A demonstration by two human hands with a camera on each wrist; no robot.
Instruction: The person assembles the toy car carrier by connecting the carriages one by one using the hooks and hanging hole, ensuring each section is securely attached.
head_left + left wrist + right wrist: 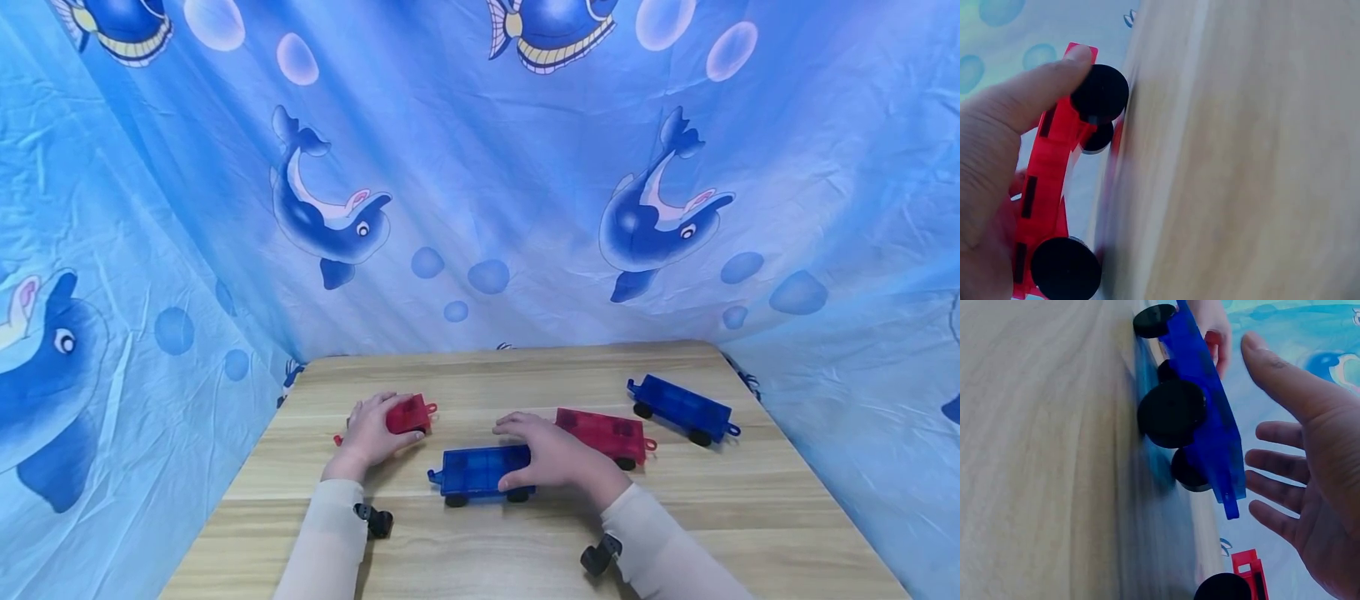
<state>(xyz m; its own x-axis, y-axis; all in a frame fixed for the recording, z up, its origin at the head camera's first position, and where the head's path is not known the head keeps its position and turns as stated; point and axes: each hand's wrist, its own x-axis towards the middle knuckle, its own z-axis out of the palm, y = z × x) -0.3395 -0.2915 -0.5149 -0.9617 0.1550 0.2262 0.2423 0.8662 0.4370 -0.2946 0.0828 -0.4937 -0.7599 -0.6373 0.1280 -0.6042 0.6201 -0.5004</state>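
At the left of the table, my left hand grips a red toy wagon with black wheels. In the left wrist view the thumb lies along the near side of that red wagon, just above a wheel. My right hand is over the right end of a blue toy wagon with a hook at its left end. The right wrist view shows its thumb and fingers spread beside the blue wagon, with a gap between. The left hand covers much of the red wagon.
A second red wagon stands just behind the right hand. Farther right, another blue wagon stands at an angle. The wooden table ends at the back against a blue dolphin-print cloth, which also hangs at both sides.
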